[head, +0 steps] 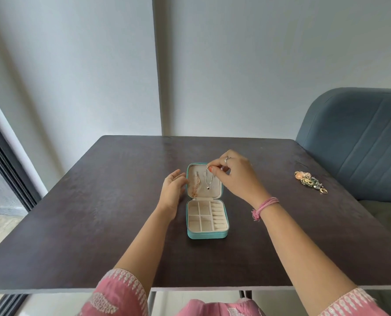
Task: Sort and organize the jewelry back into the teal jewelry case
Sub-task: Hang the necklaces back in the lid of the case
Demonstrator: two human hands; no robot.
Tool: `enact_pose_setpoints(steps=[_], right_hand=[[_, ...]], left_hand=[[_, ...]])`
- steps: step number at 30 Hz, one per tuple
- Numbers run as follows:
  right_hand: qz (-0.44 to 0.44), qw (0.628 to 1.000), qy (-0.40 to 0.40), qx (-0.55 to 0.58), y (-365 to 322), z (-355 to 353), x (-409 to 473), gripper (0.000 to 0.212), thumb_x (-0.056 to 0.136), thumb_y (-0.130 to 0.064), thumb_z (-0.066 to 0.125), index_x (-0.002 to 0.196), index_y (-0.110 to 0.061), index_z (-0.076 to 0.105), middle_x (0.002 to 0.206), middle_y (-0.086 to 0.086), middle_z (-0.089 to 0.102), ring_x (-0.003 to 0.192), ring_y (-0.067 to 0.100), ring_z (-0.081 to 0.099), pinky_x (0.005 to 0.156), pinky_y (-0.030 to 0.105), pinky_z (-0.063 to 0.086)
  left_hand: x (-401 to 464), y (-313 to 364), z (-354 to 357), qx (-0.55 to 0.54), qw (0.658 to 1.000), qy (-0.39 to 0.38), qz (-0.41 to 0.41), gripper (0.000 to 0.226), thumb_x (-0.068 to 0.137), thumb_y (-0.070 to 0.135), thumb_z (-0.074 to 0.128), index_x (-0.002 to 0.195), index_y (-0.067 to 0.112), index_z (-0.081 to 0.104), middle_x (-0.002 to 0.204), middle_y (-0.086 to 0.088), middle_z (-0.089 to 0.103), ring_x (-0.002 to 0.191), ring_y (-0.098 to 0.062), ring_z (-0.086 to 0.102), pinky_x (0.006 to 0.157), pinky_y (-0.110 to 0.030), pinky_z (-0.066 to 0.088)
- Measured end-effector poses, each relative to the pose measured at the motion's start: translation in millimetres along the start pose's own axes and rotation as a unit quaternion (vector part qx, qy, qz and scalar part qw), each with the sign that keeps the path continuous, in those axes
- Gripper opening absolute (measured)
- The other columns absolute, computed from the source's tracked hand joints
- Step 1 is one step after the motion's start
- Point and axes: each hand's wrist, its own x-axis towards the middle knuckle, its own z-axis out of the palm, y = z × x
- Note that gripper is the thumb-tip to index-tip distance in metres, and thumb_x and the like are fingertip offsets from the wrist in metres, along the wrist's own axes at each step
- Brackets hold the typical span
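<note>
I note my right hand (233,176) pinching the silver necklace (208,179) against the open teal case (204,234) lid, left hand (174,190) spread alongside; a slack hook-up risks the chain dropping and tangling.

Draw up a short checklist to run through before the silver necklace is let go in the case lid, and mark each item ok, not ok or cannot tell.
1. Teal jewelry case lies open, lid flat on the table: ok.
2. Right hand pinches the top of the silver necklace: ok.
3. Necklace caught on a lid hook: cannot tell.
4. Pendant hangs clear of the rose-gold chain: ok.
5. Left hand steadies the lid's edge: cannot tell, it is close beside it.
6. All jewelry packed: not ok, a pile of pieces lies far right.
</note>
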Motion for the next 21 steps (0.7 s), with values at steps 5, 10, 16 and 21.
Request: enact_pose_setpoints(steps=[5, 10, 16, 21], right_hand=[[-0.002, 1.000, -0.015, -0.012, 7, 14, 1, 0.015, 0.090, -0.032, 0.062, 0.098, -0.030, 0.074, 0.089, -0.011, 0.054, 0.082, 0.010, 0.055, 0.083, 0.047, 0.049], [0.002, 0.999, -0.020, -0.048, 16, 23, -1, 0.016, 0.092, -0.034, 0.059, 0.100, -0.031, 0.073, 0.093, -0.009, 0.055, 0.085, 0.007, 0.049, 0.086, 0.039, 0.045], [0.020, 0.996, -0.026, -0.089, 22, 33, 2, 0.021, 0.094, -0.034, 0.056, 0.106, -0.028, 0.071, 0.101, -0.006, 0.057, 0.098, 0.012, 0.051, 0.082, 0.031, 0.031], [0.004, 0.992, -0.006, -0.124, 28, 42, 9, 0.021, 0.094, -0.033, 0.056, 0.105, -0.026, 0.072, 0.102, -0.004, 0.059, 0.100, 0.016, 0.053, 0.085, 0.036, 0.038]], left_hand=[[3, 0, 4, -0.020, 0.999, -0.037, -0.010, 0.068, 0.079, 0.002, 0.055, 0.143, 0.004, 0.031, 0.133, -0.016, 0.055, 0.101, -0.022, 0.063, 0.072, -0.028, 0.052], [3, -1, 5, -0.007, 0.996, -0.090, 0.008, 0.055, 0.076, 0.001, 0.052, 0.131, 0.002, 0.048, 0.107, -0.016, 0.068, 0.080, -0.022, 0.066, 0.061, -0.030, 0.055], [7, -3, 9, -0.025, 0.993, -0.109, 0.034, 0.053, 0.071, 0.005, 0.058, 0.123, 0.008, 0.056, 0.106, -0.015, 0.069, 0.091, -0.028, 0.066, 0.079, -0.042, 0.055], [8, -3, 14, -0.032, 0.995, -0.089, 0.039, 0.056, 0.072, 0.006, 0.059, 0.127, 0.010, 0.050, 0.111, -0.017, 0.066, 0.091, -0.025, 0.066, 0.075, -0.037, 0.057]])
